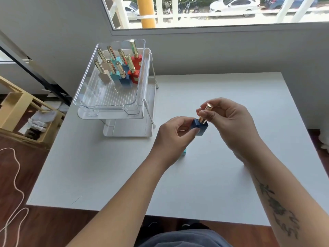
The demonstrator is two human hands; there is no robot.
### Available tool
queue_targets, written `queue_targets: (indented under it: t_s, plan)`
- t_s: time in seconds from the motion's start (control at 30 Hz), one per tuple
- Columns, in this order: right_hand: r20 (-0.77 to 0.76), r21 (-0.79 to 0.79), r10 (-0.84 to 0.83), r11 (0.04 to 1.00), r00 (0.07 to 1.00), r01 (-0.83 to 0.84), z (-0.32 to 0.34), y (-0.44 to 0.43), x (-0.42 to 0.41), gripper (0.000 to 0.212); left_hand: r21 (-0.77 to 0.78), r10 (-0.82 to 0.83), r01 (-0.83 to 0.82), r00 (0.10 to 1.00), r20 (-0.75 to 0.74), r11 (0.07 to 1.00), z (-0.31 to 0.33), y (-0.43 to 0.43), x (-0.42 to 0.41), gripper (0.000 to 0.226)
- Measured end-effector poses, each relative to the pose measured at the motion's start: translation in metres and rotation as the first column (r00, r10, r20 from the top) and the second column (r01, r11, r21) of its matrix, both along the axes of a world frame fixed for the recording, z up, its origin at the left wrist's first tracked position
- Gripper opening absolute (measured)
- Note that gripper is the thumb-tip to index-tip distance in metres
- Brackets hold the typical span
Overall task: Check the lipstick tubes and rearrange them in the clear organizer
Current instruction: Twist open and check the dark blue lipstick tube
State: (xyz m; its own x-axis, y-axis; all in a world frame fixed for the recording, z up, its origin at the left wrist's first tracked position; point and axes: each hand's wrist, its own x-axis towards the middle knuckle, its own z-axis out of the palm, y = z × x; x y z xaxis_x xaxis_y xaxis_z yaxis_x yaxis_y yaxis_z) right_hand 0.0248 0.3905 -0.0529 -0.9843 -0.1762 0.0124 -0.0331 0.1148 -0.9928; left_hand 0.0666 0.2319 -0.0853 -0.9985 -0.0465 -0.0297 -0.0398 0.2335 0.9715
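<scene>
Above the middle of the white table (106,175) I hold a lipstick tube with a dark blue square base (200,128) and a gold top (207,109). My left hand (175,136) grips the blue base; my right hand (229,122) pinches the gold top. A small teal piece (184,152) lies on the table under my left wrist, mostly hidden. The clear organizer (114,102) stands at the far left of the table on a white rack. Several gold-topped tubes (122,72) with beige, teal, blue and red bases stand upright at its back.
The front half of the organizer tray holds nothing. A grey wall and a window run behind the table. A wooden shelf frame (19,111) and a loose white cord (16,184) are on the floor at the left.
</scene>
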Motion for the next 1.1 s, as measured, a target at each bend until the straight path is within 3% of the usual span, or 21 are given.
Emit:
queue_targets:
  t_s: [0.13,0.2,0.33,0.57,0.67,0.8,0.93,1.1]
  plan:
    - [0.049,0.118,0.013,0.993,0.999,-0.018,-0.023,0.003,0.008,0.010,-0.048,0.013,-0.005,0.987,0.161,0.999,-0.035,0.017,0.030,0.046]
    - [0.093,0.151,-0.024,0.989,0.995,0.010,-0.040,0.005,0.011,0.009,-0.152,-0.014,0.051,0.973,0.232,0.987,-0.061,0.021,0.060,0.045]
    - [0.184,0.222,-0.078,0.974,0.980,0.036,-0.078,0.005,0.018,0.010,-0.495,-0.053,0.168,0.970,0.239,0.853,-0.108,0.003,0.101,0.033]
    - [0.284,0.277,-0.093,0.961,0.954,0.012,-0.119,-0.001,0.026,0.010,-0.765,0.073,0.163,0.962,0.264,0.623,-0.149,-0.051,0.113,0.058]
    - [0.300,0.306,-0.066,0.951,0.952,-0.031,-0.127,-0.004,0.027,0.013,-0.808,0.047,0.187,0.965,0.256,0.559,-0.156,-0.060,0.116,0.063]
    - [0.270,0.372,-0.033,0.925,0.962,-0.073,-0.134,-0.007,0.030,0.013,-0.808,0.050,0.175,0.968,0.244,0.563,-0.161,-0.059,0.119,0.064]
    - [0.256,0.418,-0.041,0.905,0.966,-0.073,-0.140,0.002,0.042,0.041,-0.817,0.045,0.210,0.960,0.276,0.536,-0.162,-0.054,0.120,0.067]
    - [0.163,0.678,-0.084,0.733,0.983,-0.050,-0.163,0.045,0.088,0.042,-0.807,-0.152,0.308,0.951,0.268,0.504,-0.155,-0.034,0.114,0.060]
